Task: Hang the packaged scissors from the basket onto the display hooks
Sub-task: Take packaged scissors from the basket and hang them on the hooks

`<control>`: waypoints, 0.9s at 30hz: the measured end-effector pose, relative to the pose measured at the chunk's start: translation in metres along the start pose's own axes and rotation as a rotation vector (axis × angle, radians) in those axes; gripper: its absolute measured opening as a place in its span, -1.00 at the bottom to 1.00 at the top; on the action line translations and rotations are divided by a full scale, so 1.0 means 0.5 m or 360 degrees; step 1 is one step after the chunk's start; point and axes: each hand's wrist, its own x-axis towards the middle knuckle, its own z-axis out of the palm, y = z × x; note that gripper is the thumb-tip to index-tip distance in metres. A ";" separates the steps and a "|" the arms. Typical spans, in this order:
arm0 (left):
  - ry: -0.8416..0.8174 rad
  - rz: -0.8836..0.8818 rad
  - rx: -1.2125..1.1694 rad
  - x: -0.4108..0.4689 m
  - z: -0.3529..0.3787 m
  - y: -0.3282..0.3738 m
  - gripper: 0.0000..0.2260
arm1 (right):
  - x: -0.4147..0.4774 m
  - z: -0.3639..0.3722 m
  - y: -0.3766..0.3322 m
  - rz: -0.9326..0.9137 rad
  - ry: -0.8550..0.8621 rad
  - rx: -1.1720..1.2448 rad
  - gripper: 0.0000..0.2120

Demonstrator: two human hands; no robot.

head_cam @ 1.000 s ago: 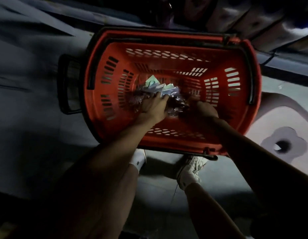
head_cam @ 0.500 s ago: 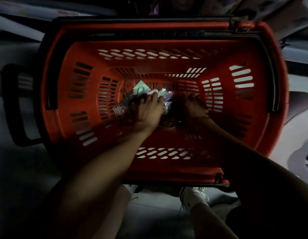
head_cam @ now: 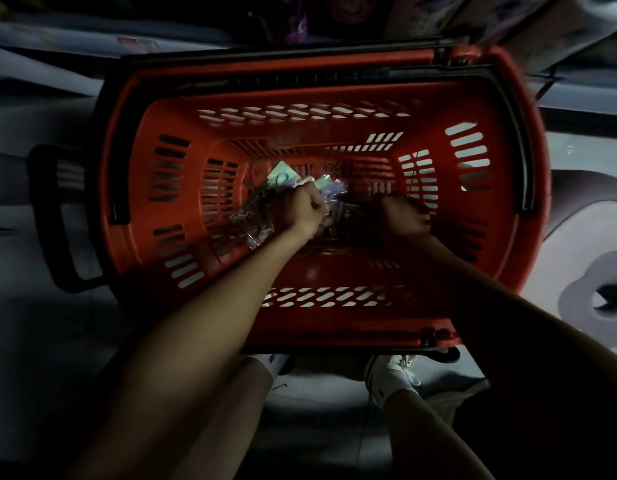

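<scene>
A red plastic basket [head_cam: 338,327] with black handles stands on the floor below me. At its bottom lies a pile of packaged scissors [head_cam: 283,176] in clear wrap with pale green cards. Both my arms reach down into it. My left hand [head_cam: 302,211] has its fingers curled round packages near the middle of the pile. My right hand [head_cam: 402,218] is curled into the dark right part of the pile; what it holds is too dim to see. No display hooks are in view.
A black pull handle [head_cam: 63,216] sticks out from the basket's left side. My feet in white shoes [head_cam: 390,375] stand just below the basket. Packaged goods [head_cam: 296,22] hang or stand above the far rim. A patterned floor graphic [head_cam: 598,299] lies to the right.
The view has come closer to the basket. My left hand went from lying over the pile to curling its fingers round packages. The right hand stayed in the right part of the pile.
</scene>
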 end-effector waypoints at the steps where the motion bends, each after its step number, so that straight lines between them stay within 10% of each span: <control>1: 0.0009 0.0026 -0.0078 0.000 0.000 -0.003 -0.68 | -0.007 -0.009 -0.003 0.0110 0.0017 0.0070 -0.64; 10: 0.0022 0.0306 0.0883 -0.023 -0.007 -0.010 -0.45 | 0.002 -0.061 -0.018 0.0005 0.0151 -0.0306 -0.60; 14: 0.0189 0.0246 0.1039 -0.029 0.025 0.024 -0.64 | 0.015 -0.063 -0.006 -0.0088 0.0135 -0.0030 -0.67; 22: 0.0203 0.0355 0.0613 -0.066 -0.011 0.052 -0.94 | -0.008 -0.076 0.003 -0.0192 0.0112 -0.0129 -0.70; 27: -0.0072 0.0151 -0.0170 -0.118 -0.076 0.075 -0.69 | -0.087 -0.103 -0.019 -0.0150 0.0189 -0.0401 -0.66</control>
